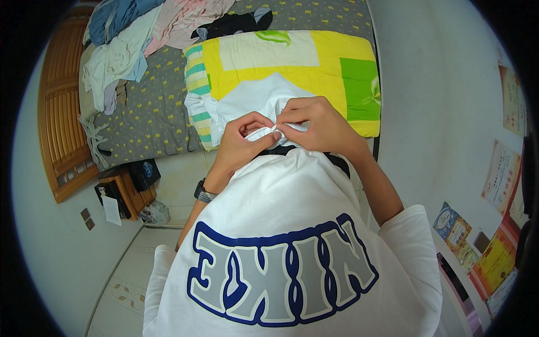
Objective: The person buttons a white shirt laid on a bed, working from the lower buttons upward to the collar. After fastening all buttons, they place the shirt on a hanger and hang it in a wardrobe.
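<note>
A white cloth garment (257,92) lies partly spread over a folded yellow and green quilt (332,84) at the bed's near edge. My left hand (240,139) pinches a narrow edge of it between thumb and fingers. Close against it, my right hand (318,124) grips the same fabric with thumb and forefinger, and the fingertips of both hands nearly meet. A small pale piece, possibly a button or a seam, shows between them; it is too small to name. Part of the garment's near side is hidden behind my hands and my white T-shirt (290,189).
Loose clothes (118,59) are heaped on the grey patterned bedsheet (162,105) at the far left, by the wooden headboard (63,109). A black garment (233,24) lies behind the quilt. A wooden bedside cabinet (139,196) stands at left; a wall (412,97) bounds the right.
</note>
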Action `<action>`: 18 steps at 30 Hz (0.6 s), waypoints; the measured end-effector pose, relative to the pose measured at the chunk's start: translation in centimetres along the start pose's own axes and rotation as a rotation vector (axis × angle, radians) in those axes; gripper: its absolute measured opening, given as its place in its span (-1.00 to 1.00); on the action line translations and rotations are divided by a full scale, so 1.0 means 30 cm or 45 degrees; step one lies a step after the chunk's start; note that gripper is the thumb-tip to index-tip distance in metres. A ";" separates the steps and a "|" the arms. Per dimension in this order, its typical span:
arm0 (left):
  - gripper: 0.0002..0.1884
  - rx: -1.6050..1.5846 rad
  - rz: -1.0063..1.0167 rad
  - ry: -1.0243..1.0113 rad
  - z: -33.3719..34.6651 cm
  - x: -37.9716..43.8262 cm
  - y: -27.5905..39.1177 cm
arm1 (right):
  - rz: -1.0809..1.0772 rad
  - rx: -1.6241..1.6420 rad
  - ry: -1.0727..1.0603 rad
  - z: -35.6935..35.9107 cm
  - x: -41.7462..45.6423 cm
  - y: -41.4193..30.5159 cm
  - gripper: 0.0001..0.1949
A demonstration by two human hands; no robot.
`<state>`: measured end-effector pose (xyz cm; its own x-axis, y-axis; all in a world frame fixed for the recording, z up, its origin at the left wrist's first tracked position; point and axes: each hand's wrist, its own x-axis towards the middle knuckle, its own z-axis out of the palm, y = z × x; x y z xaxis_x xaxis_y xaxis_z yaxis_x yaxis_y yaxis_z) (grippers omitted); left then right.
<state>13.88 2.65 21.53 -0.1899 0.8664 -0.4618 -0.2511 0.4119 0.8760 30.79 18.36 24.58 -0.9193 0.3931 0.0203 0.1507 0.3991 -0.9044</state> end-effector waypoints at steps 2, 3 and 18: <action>-0.79 0.010 0.025 0.000 0.001 0.000 -0.001 | 0.040 -0.022 -0.062 -0.011 0.007 -0.006 -0.89; -0.79 0.012 0.051 -0.001 0.003 -0.001 -0.004 | 0.060 -0.033 -0.094 -0.016 0.008 -0.010 -0.88; -0.81 0.014 0.043 -0.052 -0.012 -0.002 -0.021 | 0.214 0.239 -0.062 0.007 0.008 0.020 -0.89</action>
<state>13.72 2.24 20.97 -0.1593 0.8906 -0.4260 -0.2347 0.3850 0.8926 30.57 18.51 23.96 -0.9042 0.3987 -0.1534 0.2369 0.1692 -0.9567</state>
